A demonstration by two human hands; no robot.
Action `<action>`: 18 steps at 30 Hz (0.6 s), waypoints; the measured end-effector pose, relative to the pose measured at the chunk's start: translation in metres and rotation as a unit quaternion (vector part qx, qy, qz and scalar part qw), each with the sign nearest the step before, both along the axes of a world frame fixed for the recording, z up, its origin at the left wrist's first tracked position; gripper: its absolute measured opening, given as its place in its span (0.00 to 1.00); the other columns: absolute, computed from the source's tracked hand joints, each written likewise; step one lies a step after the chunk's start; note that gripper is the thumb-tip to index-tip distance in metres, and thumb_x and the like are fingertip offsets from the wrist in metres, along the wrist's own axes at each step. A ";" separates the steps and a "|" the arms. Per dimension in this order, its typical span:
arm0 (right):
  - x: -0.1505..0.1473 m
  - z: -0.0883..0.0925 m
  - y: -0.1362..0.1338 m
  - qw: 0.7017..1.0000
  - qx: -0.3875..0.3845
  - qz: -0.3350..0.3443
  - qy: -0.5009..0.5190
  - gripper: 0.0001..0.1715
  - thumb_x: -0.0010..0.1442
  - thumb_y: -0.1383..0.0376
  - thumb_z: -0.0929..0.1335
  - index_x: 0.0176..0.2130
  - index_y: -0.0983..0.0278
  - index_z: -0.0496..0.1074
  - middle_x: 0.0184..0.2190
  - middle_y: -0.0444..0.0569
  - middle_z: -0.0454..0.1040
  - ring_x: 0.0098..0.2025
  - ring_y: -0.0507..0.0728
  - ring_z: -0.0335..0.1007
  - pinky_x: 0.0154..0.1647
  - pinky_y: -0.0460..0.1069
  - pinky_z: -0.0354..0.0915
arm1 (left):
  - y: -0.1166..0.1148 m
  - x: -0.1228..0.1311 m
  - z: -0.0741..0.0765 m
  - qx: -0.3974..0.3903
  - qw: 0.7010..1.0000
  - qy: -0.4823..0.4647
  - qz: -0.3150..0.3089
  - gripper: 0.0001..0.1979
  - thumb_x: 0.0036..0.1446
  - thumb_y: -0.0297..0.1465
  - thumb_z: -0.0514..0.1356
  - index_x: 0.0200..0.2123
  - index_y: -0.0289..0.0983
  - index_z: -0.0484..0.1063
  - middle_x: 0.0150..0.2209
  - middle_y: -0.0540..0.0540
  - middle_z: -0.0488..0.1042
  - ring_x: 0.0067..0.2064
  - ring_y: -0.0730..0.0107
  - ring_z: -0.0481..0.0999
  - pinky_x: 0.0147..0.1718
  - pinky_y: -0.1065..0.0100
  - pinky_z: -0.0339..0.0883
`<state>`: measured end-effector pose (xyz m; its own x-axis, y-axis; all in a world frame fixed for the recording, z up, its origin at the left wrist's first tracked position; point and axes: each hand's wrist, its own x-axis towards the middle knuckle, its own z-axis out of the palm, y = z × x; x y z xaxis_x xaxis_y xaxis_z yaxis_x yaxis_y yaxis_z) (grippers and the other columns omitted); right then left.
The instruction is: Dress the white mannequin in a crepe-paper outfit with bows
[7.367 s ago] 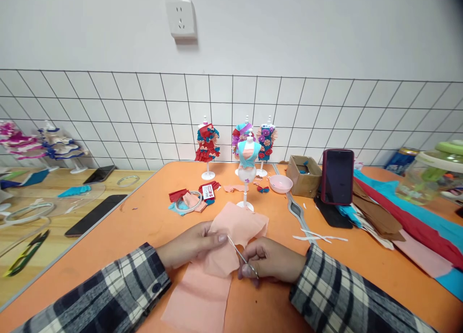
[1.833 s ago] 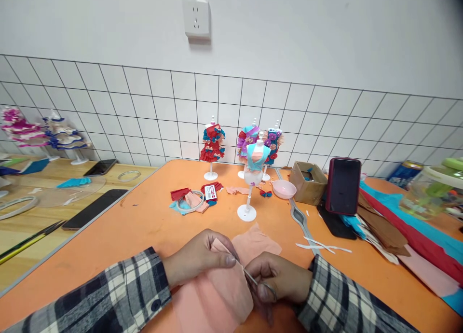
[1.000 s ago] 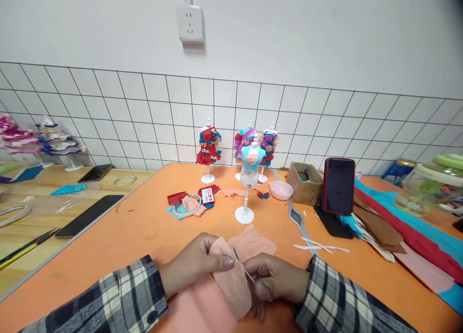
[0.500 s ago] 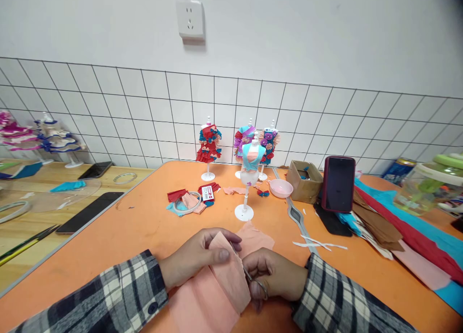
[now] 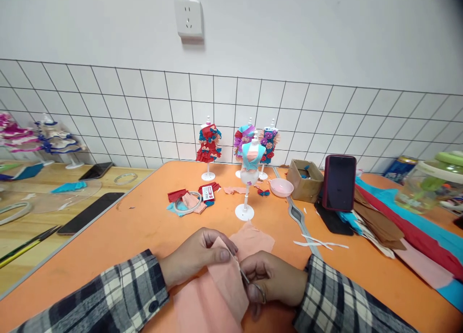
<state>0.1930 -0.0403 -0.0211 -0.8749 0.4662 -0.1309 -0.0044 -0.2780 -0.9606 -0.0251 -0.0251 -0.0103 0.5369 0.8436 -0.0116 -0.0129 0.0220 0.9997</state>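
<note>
A folded sheet of peach crepe paper (image 5: 224, 287) is pinched at its upper edge between the thumb and fingers of my left hand (image 5: 202, 253). My right hand (image 5: 273, 277) grips a small pair of scissors (image 5: 263, 292) by the finger loops, its blades against the paper's right edge and partly hidden by it. Beyond my hands a loose peach piece (image 5: 255, 239) lies on the orange table (image 5: 137, 256). Just behind it stands a small white dress form (image 5: 249, 176) wearing a blue and peach wrapped top.
More decorated dress forms (image 5: 209, 147) stand by the wall. A tape roll (image 5: 188, 202) lies among paper scraps at centre left. To the right are a pink bowl (image 5: 282, 187), a cardboard box (image 5: 306, 181), a propped phone (image 5: 339, 183), white strips (image 5: 320, 242) and coloured paper lengths (image 5: 415, 222).
Both hands and the peach paper have shifted slightly left. The scissors have moved a little along the paper's edge; both grips stay the same.
</note>
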 end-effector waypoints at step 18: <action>0.003 0.001 0.000 0.999 -0.011 0.027 0.021 0.33 0.43 0.45 0.76 0.32 0.71 0.72 0.23 0.44 0.71 0.21 0.46 0.64 0.25 0.42 0.62 | -0.002 0.003 0.009 0.048 0.996 0.038 -0.062 0.10 0.47 0.38 0.70 0.28 0.37 0.80 0.33 0.46 0.79 0.40 0.61 0.77 0.43 0.65 0.66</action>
